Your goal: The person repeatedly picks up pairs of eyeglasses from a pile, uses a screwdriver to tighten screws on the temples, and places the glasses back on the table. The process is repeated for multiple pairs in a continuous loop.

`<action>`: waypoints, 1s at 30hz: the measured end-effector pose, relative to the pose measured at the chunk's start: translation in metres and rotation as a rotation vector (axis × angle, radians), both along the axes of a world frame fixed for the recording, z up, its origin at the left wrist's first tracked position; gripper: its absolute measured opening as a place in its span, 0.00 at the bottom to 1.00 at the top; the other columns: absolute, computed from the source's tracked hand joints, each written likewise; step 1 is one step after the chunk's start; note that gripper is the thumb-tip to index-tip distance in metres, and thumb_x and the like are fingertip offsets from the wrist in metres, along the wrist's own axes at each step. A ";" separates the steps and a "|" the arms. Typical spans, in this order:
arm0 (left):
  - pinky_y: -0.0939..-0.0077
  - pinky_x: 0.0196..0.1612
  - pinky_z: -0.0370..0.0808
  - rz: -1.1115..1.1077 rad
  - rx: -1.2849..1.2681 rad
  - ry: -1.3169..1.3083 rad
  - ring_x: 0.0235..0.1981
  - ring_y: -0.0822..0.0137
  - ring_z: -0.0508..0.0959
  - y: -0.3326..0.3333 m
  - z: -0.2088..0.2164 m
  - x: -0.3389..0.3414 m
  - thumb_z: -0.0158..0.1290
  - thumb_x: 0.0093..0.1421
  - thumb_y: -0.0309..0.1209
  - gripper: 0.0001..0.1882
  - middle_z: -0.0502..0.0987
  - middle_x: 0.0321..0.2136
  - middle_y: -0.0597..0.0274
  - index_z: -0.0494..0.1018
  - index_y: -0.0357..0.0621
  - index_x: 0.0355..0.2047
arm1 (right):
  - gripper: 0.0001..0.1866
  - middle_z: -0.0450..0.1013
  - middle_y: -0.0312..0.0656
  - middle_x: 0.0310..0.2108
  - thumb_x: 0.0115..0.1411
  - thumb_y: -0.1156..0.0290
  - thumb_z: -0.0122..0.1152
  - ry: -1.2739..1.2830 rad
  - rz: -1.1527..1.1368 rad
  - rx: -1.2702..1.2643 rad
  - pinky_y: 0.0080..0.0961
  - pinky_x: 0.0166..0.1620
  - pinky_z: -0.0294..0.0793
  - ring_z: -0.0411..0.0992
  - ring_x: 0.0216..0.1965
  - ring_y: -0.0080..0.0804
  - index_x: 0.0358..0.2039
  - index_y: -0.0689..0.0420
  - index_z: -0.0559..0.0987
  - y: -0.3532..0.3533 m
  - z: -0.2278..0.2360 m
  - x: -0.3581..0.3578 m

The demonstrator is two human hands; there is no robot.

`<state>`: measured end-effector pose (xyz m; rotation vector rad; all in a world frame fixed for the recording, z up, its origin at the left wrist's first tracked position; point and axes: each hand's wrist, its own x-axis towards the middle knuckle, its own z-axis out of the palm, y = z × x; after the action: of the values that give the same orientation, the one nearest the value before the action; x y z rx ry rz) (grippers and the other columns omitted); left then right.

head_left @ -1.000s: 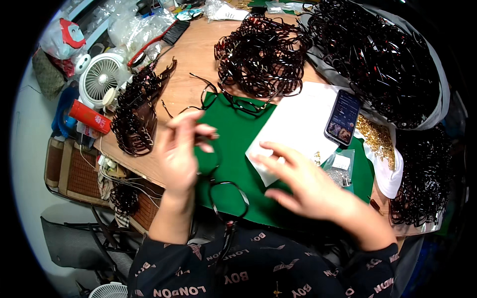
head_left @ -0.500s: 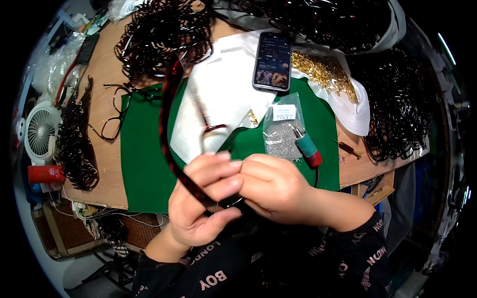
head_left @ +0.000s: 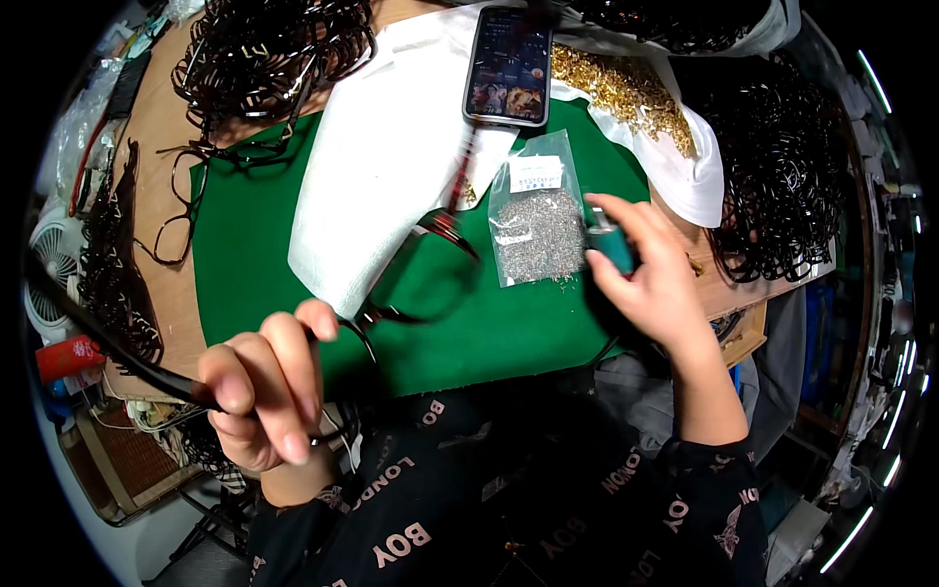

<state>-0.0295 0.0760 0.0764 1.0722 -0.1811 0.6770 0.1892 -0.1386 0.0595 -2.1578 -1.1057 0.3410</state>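
Observation:
A dark red-and-black eyeglass frame (head_left: 117,354) is in my left hand (head_left: 269,386), fingers closed round it near the front edge of the green mat (head_left: 245,264). One temple sticks out to the left; the rims and the other, blurred temple reach over the mat. At the mat's right side, my right hand (head_left: 657,274) has thumb and forefinger round a green electric screwdriver (head_left: 612,247). Its metal tip points away from me, and its rear end is hidden under the hand. Just left of it lies a clear bag of tiny silver screws (head_left: 538,235).
A phone (head_left: 507,64) and a white sheet (head_left: 362,157) lie across the mat's far part. Small gold pieces (head_left: 626,93) fill a white cloth. Piles of dark eyeglass frames (head_left: 269,59) stand around, with one pair of glasses (head_left: 176,210) at the left and a fan (head_left: 54,269) beyond.
My hands have parted from together in the middle. The left has moved left and swung the eyeglass frame round; the right has reached out and taken the screwdriver. The whole view has shifted.

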 end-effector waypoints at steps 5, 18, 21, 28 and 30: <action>0.79 0.28 0.58 -0.344 -0.430 0.062 0.16 0.77 0.62 -0.032 -0.036 0.015 0.40 0.63 0.40 0.13 0.68 0.08 0.77 0.69 0.48 0.28 | 0.18 0.71 0.42 0.41 0.51 0.76 0.57 0.339 0.101 -0.087 0.24 0.43 0.67 0.69 0.39 0.31 0.45 0.59 0.71 -0.044 -0.001 -0.011; 0.82 0.27 0.56 -0.648 -0.975 0.216 0.16 0.76 0.59 -0.083 -0.085 0.033 0.35 0.65 0.37 0.16 0.65 0.11 0.74 0.67 0.43 0.27 | 0.20 0.65 0.48 0.25 0.55 0.70 0.54 -0.042 0.122 -0.441 0.36 0.26 0.70 0.68 0.22 0.47 0.50 0.48 0.70 -0.038 0.001 -0.038; 0.82 0.26 0.56 -0.644 -0.998 0.221 0.17 0.76 0.60 -0.084 -0.086 0.032 0.35 0.65 0.38 0.16 0.65 0.11 0.75 0.66 0.42 0.27 | 0.19 0.65 0.48 0.26 0.55 0.70 0.54 -0.020 0.123 -0.395 0.36 0.27 0.70 0.69 0.23 0.48 0.49 0.49 0.71 -0.038 -0.002 -0.035; 0.81 0.26 0.58 -0.708 -0.952 0.266 0.17 0.76 0.57 -0.081 -0.089 0.033 0.33 0.66 0.39 0.16 0.62 0.12 0.75 0.67 0.44 0.34 | 0.18 0.66 0.48 0.25 0.55 0.71 0.54 -0.086 0.085 -0.408 0.36 0.27 0.71 0.69 0.23 0.48 0.48 0.49 0.71 -0.036 -0.003 -0.043; 0.81 0.24 0.59 -0.682 -1.030 0.353 0.17 0.75 0.57 -0.080 -0.084 0.033 0.33 0.66 0.38 0.16 0.61 0.14 0.72 0.67 0.41 0.38 | 0.19 0.66 0.47 0.26 0.55 0.72 0.53 -0.087 0.098 -0.427 0.35 0.28 0.71 0.69 0.24 0.47 0.49 0.50 0.70 -0.033 0.000 -0.044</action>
<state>0.0033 -0.0043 -0.0074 0.0811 0.1139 -0.0874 0.1448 -0.1717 0.0598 -2.5129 -1.2815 0.5765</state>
